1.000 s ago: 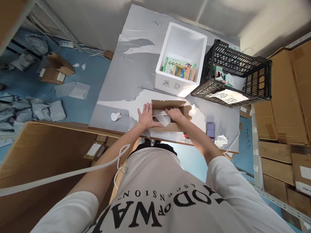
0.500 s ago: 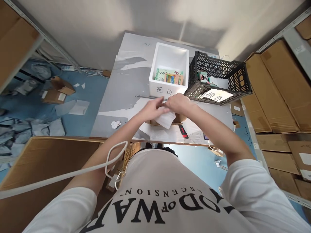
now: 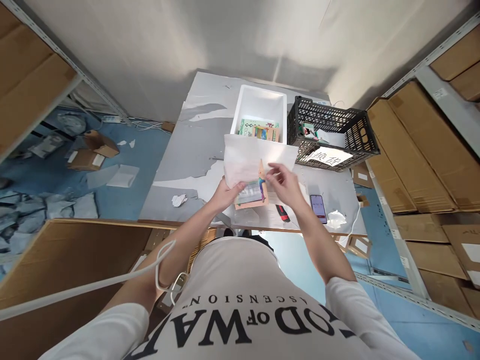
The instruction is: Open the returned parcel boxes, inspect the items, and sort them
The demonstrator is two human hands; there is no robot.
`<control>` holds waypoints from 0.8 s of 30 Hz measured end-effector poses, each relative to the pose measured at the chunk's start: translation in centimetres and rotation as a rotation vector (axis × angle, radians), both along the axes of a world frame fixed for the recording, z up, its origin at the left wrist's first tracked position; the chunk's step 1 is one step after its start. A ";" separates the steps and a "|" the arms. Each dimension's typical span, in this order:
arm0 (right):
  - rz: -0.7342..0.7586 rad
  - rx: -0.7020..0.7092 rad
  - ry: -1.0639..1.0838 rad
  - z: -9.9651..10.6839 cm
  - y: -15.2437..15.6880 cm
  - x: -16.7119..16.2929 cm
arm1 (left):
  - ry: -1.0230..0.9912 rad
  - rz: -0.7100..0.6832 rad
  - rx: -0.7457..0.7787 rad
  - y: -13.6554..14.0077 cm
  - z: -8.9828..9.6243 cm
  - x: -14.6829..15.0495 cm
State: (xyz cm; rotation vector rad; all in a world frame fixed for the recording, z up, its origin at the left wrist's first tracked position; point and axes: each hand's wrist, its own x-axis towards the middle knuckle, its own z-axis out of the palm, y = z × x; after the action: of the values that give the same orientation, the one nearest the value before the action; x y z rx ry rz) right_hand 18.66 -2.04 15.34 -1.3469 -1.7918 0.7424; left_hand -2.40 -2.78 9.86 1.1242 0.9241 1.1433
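Observation:
My left hand (image 3: 226, 194) is closed on the left side of a flat orange packet (image 3: 252, 205) with a coloured picture, thumb on top. A thin white wrapping sheet (image 3: 240, 157) opens out behind the packet and covers part of it. Over the packet's right side, my right hand (image 3: 283, 184) has its fingers bent together at the sheet; their tips partly hide what they pinch. A black-and-red cutter (image 3: 282, 213) lies on the table just below the right hand.
Beyond the sheet stands a white foam box (image 3: 284, 107) with printed packets inside. Right of it is a black plastic crate (image 3: 330, 120) with a handwritten label. A phone (image 3: 318, 208) and crumpled paper (image 3: 179, 200) lie on the table (image 3: 172, 165). A large carton (image 3: 82, 250) stands at left.
The orange packet and its white sheet have come up into view in front of the foam box, the sheet spread wide. My hands have moved apart. The phone now shows fully.

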 end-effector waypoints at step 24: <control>-0.254 -0.358 0.515 -8.1 -0.6 -0.3 | 0.877 0.952 -0.550 -1.2 -12.9 -16.3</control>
State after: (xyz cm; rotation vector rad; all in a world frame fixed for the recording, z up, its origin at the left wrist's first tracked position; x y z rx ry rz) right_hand 18.32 -2.65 7.28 -1.4111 -1.0961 1.1791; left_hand -18.66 -4.00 -3.03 0.6753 2.4653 0.9570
